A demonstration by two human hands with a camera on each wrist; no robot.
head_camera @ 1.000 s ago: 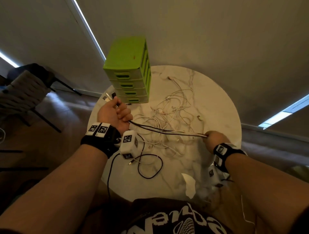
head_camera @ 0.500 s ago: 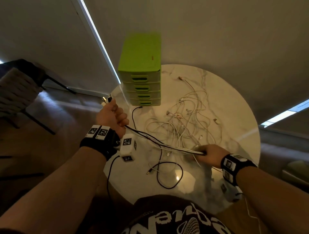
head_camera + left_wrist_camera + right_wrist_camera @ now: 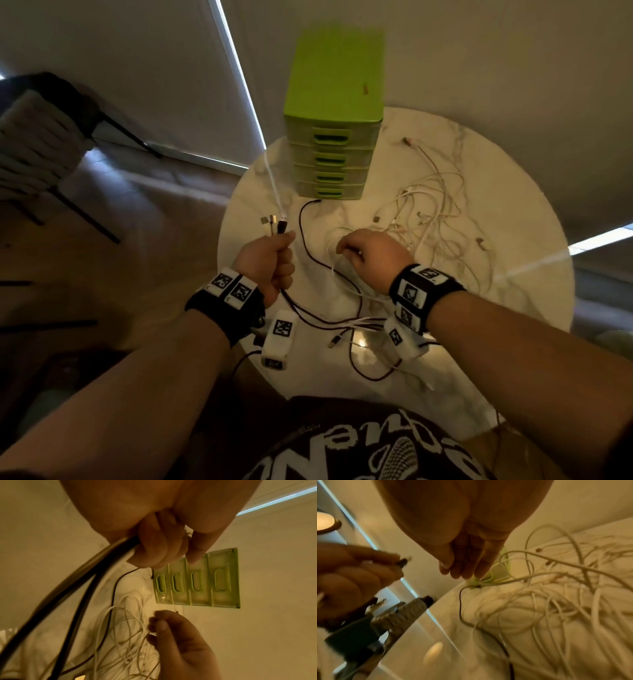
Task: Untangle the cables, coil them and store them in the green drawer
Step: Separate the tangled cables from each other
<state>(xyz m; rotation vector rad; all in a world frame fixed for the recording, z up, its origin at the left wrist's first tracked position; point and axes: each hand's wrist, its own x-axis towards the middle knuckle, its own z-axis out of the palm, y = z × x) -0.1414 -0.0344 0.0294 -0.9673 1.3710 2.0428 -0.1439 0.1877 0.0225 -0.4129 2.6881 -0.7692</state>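
The green drawer unit [image 3: 334, 102] [image 3: 197, 582] stands at the back of the round marble table [image 3: 513, 308], all drawers closed. My left hand [image 3: 274, 263] [image 3: 351, 574] grips a bundle of black and white cables [image 3: 308, 311] [image 3: 68, 588]; their plugs [image 3: 274, 221] stick up above the fist. My right hand [image 3: 366, 260] [image 3: 171, 635] [image 3: 462, 561] hovers just right of it, fingers curled, seemingly pinching a white cable from the tangle of white cables [image 3: 428, 212] [image 3: 556, 601]. A loose black cable [image 3: 303, 233] runs to the foot of the drawers.
A dark-framed chair [image 3: 41, 144] stands on the floor to the left of the table. A black cable loop [image 3: 370, 373] lies near the table's front edge, under my right wrist. Bare marble shows right of the tangle.
My right hand has left the far end of the stretched bundle and come up beside my left hand. The bundle now sags instead of running taut.
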